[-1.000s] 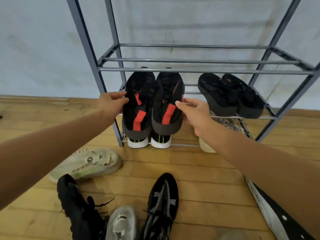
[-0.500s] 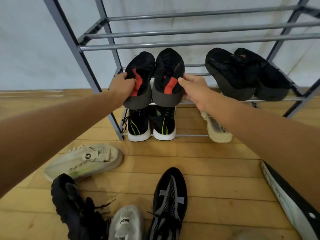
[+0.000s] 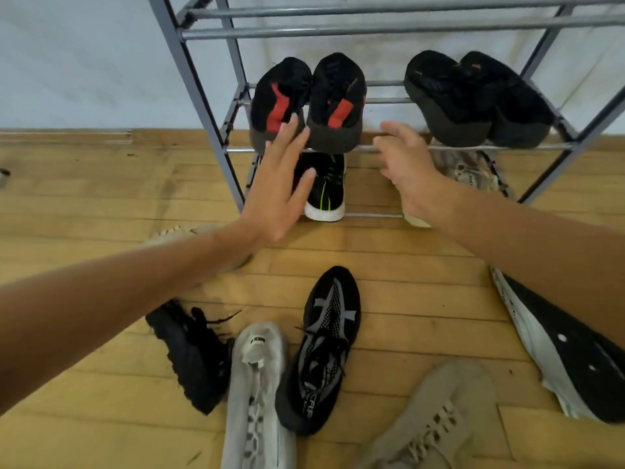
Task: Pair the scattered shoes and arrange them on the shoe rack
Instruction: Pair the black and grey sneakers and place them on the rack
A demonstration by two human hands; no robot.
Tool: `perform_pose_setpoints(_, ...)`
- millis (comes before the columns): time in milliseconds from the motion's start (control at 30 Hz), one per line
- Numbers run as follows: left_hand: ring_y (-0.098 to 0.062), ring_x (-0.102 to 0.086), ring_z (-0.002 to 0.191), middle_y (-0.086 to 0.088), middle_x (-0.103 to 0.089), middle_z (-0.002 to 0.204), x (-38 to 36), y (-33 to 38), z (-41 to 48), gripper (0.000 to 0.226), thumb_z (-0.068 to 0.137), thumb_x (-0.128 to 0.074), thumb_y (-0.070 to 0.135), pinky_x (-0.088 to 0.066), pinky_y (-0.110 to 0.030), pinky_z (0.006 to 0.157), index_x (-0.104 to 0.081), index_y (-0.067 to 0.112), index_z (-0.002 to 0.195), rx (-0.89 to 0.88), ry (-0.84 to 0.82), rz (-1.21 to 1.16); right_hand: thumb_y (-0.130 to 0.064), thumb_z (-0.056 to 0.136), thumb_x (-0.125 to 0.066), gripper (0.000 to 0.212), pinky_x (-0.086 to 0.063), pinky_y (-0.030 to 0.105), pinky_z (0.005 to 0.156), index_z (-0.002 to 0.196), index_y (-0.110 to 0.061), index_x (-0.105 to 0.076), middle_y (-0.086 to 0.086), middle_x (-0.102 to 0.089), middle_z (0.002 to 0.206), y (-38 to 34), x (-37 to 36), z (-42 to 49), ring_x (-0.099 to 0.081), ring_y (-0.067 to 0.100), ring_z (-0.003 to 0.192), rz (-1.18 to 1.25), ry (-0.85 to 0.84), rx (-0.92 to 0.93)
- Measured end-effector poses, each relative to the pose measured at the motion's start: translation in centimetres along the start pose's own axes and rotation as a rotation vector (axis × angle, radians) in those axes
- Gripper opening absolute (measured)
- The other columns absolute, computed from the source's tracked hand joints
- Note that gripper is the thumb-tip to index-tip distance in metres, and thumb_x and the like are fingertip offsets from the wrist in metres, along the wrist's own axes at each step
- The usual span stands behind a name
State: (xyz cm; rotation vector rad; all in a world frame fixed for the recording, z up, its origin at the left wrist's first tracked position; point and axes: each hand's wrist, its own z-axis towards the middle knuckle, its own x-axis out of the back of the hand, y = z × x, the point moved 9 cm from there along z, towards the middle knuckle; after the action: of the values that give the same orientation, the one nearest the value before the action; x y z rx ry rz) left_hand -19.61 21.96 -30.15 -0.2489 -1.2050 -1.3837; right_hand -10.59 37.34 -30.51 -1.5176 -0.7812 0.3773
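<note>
I see the shoe rack (image 3: 372,28) on the far side, by the wall. On its middle shelf two pairs sit side by side: the black shoes with red tabs (image 3: 338,103) on the left and the plain black shoes (image 3: 473,99) on the right. On the bottom shelf I see a black shoe with green stripes (image 3: 326,187) and, to its right, a pale patterned shoe (image 3: 473,172). The left hand (image 3: 277,194) is flat with straight fingers in front of the red-tab pair and holds nothing. I cannot tell if it touches them. The right hand (image 3: 406,164) is loose, a bit curled, and holds nothing. On the floor near me lie a black boot (image 3: 192,353), a white shoe (image 3: 257,384), a black and gray shoe (image 3: 324,350), a tan shoe (image 3: 436,418) and a white and black shoe (image 3: 558,350). I think the job is partly done. The floor shoes need mates and a shelf.
</note>
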Motion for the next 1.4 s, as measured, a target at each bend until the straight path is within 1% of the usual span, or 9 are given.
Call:
perform_pose_setpoints(167,-0.013,-0.009,0.147,0.002,-0.005,0.161,-6.3,2.1,-9.6,0.06,0.097,-0.043,0.031,-0.018,-0.037,0.119,-0.02,0.016,0.151,0.009,-0.278,-0.104,-0.016,0.094,-0.047,0.04,-0.043,0.038,0.102,0.134,-0.022,-0.049,0.0,-0.051,0.134,7.1,0.1,-6.0,-0.05,0.019,0.12,-0.124,-0.088,-0.189)
perform_pose_setpoints(267,-0.009,-0.003,0.146,0.019,0.015,0.156,-10.1,0.3,-15.3,0.074,0.096,-0.046,0.042,-0.014,-0.028,0.117,0.0,0.027,0.152,0.22,-0.515,-0.128,-0.017,0.094,-0.049,0.041,-0.046,0.038,0.099,0.135,-0.019,-0.045,0.001,-0.051,0.131,12.8,-1.3,-10.2,-0.05,0.02,0.117,-0.15,-0.246,-0.412)
perform_pose_setpoints(367,-0.021,-0.006,0.148,0.006,0.015,0.16,-13.0,-1.2,-20.1,0.08,0.093,-0.042,0.055,-0.018,-0.038,0.119,0.007,0.032,0.151,0.331,-0.7,0.018,-0.012,0.093,-0.052,0.044,-0.046,0.031,0.088,0.136,-0.013,-0.04,0.001,-0.049,0.114,17.4,-2.6,-13.9,-0.048,0.017,0.105,-0.219,-0.359,-0.6)
perform_pose_setpoints(500,-0.025,-0.004,0.148,-0.001,0.012,0.161,-13.6,-1.6,-20.6,0.081,0.092,-0.04,0.057,-0.014,-0.038,0.12,0.008,0.029,0.152,0.401,-0.704,0.072,-0.018,0.087,-0.06,0.064,-0.052,0.038,0.084,0.142,-0.016,-0.025,0.011,-0.051,0.125,22.5,-3.7,-17.0,-0.053,0.026,0.108,-0.205,-0.366,-0.839)
perform_pose_setpoints(667,-0.022,-0.008,0.148,-0.003,0.011,0.161,-13.2,-1.1,-20.2,0.079,0.094,-0.038,0.053,-0.015,-0.032,0.118,0.007,0.023,0.152,0.381,-0.687,0.094,-0.009,0.086,-0.057,0.053,-0.055,0.034,0.072,0.132,-0.014,-0.032,0.011,-0.057,0.12,24.2,-6.0,-18.2,-0.058,0.025,0.107,-0.007,-0.333,-0.934)
perform_pose_setpoints(933,-0.019,-0.018,0.146,0.004,0.004,0.161,-13.0,-0.7,-19.4,0.076,0.094,-0.035,0.056,-0.022,-0.03,0.114,0.002,0.025,0.153,0.455,-0.683,-0.052,0.006,0.081,-0.061,0.055,-0.057,0.039,0.073,0.116,-0.025,-0.033,0.01,-0.06,0.114,23.6,-5.4,-18.9,-0.062,0.025,0.099,0.228,-0.221,-0.944)
perform_pose_setpoints(1100,-0.004,-0.013,0.143,0.018,0.002,0.159,-15.1,2.9,-16.4,0.107,0.065,-0.03,0.088,-0.019,-0.025,0.114,0.003,0.033,0.152,0.446,-0.688,-0.387,0.007,0.081,-0.059,0.061,-0.049,0.03,0.062,0.122,-0.031,-0.033,0.008,-0.06,0.116,22.7,0.1,-17.7,-0.058,0.022,0.101,0.264,-0.104,-0.85)
perform_pose_setpoints(1267,-0.005,-0.025,0.142,0.014,-0.018,0.156,-19.0,8.2,-13.7,0.107,0.073,-0.071,0.047,-0.027,-0.035,0.117,0.002,0.035,0.151,0.47,-0.737,-0.712,0.011,0.081,-0.06,0.063,-0.056,0.03,0.064,0.123,-0.03,-0.037,0.008,-0.065,0.103,21.9,7.6,-16.1,-0.063,0.021,0.09,0.33,-0.024,-0.761)
perform_pose_setpoints(1400,0.003,-0.063,0.096,0.017,-0.058,0.114,-22.6,10.9,-14.0,0.092,0.083,-0.069,0.011,-0.055,-0.018,0.074,-0.011,0.037,0.149,0.643,-0.792,-0.89,0.011,0.081,-0.061,0.065,-0.055,0.035,0.068,0.122,-0.033,-0.037,0.007,-0.067,0.099,21.9,12.6,-15.2,-0.065,0.02,0.084,0.319,0.019,-0.694)
